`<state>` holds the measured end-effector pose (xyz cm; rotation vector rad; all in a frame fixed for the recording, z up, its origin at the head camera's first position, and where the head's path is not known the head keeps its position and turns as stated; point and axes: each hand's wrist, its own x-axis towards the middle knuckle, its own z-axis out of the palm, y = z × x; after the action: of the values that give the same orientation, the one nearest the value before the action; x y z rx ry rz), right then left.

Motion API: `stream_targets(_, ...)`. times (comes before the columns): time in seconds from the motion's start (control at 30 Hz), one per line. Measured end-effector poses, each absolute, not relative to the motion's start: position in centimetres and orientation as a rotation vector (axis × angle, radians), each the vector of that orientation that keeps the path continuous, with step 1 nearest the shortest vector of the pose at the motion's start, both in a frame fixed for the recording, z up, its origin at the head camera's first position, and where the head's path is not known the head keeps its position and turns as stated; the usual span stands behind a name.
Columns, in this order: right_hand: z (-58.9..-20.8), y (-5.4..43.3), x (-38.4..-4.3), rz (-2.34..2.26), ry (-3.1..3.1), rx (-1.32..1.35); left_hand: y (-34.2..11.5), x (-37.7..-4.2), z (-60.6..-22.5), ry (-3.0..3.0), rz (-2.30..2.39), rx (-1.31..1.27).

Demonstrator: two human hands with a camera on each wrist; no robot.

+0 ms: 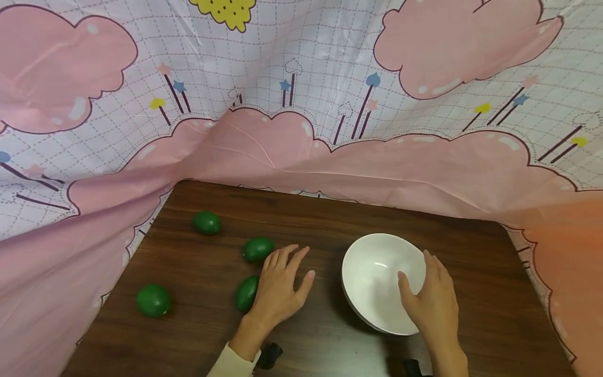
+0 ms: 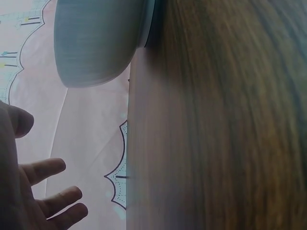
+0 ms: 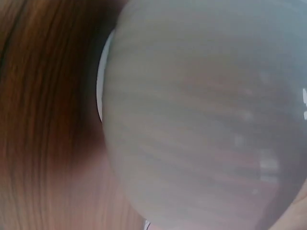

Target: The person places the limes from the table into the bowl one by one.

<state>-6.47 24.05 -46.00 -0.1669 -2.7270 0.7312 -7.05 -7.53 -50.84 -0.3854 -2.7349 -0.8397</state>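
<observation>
A white bowl stands on the wooden table, its pale outer side showing in the left wrist view and nearly filling the right wrist view. Over its right rim is my right hand, thumb reaching across the bowl's inside and fingers spread away from it along the outer right side. My left hand hovers left of the bowl, palm down, with fingers relaxed and thumb apart. Beside it lie two dark green, lime-like fruits, one past the fingertips, another partly hidden behind the hand.
Two more green fruits lie farther left, one near the back and one toward the front. Patterned pink and white cloth hangs behind the wooden table and along its sides. Black straps show near the wrists.
</observation>
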Motion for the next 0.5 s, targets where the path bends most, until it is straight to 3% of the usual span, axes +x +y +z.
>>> stream_targets(0.5,-45.7,28.0,-6.7,0.969,-2.974,-0.499,-9.0,-6.7,-50.8,-2.774,-0.826,-0.322)
